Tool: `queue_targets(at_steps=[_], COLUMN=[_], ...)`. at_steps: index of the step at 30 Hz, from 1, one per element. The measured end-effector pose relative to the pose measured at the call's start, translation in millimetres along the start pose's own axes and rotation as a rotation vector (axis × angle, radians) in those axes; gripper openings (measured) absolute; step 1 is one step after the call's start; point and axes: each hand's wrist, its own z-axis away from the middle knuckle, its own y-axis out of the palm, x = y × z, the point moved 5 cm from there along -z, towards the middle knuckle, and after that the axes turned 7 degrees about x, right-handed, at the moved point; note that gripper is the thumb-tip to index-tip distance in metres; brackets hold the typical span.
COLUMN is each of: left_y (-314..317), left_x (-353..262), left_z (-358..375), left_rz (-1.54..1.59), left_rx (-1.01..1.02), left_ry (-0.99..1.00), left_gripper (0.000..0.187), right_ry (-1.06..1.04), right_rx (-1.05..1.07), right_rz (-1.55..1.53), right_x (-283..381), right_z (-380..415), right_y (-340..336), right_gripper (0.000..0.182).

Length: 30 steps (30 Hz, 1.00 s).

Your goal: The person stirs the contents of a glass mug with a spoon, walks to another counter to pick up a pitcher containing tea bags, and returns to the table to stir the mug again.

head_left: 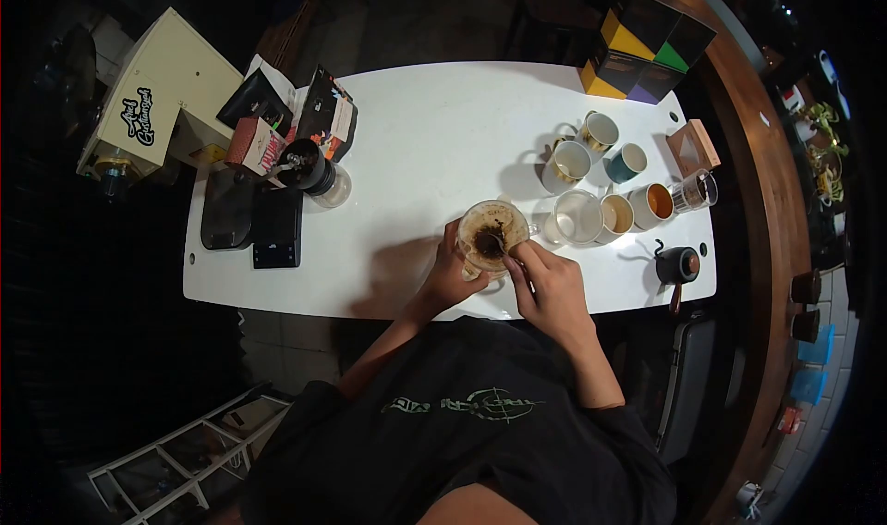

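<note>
A person's left hand point(450, 274) curls around the side of a glass vessel point(494, 225) with dark grounds inside, at the white table's point(416, 137) near edge. The right hand point(547, 283), fingers pinched together, holds a thin utensil point(503, 247) in it. Cups point(566, 164) stand nearby.

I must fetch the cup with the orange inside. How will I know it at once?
Find the white table and look at the cups on its right side. The cup stands between a cream cup and a clear glass with dark contents. Unlike both, its inside looks bright orange.
</note>
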Motion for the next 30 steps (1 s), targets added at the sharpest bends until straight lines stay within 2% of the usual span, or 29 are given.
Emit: queue_targets(at_steps=[7, 11, 20, 24, 30], left_y=[1.6, -2.4, -2.7, -3.4, -2.2], left_x=[-2.7, -4.6, -4.1, -8.0, -6.4], left_z=[-2.8, 2.5, 4.7, 2.9, 3.8], left_rz=[0.17, 0.076, 0.027, 0.029, -0.058], left_rx=[-0.033, -0.013, -0.005, 0.016, 0.029], left_ry=[-0.034, -0.033, -0.048, -0.064, -0.069], left_gripper=[0.075, 0.074, 0.073, 0.075, 0.076], right_ry=[0.029, 0.059, 0.079, 0.068, 0.193], right_rx=[-0.099, -0.082, -0.119, -0.104, 0.037], right_rz=[-0.06, -0.16, -0.026, 0.05, -0.136], right_x=[-1.2, -4.9, -9.9, -10.9, -17.1], right_z=[2.4, 5.0, 5.0, 1.1, 6.7], right_y=[-16.2, -6.1, -12.5, -10.7, 7.0], right_gripper=[0.013, 0.011, 0.009, 0.009, 0.011])
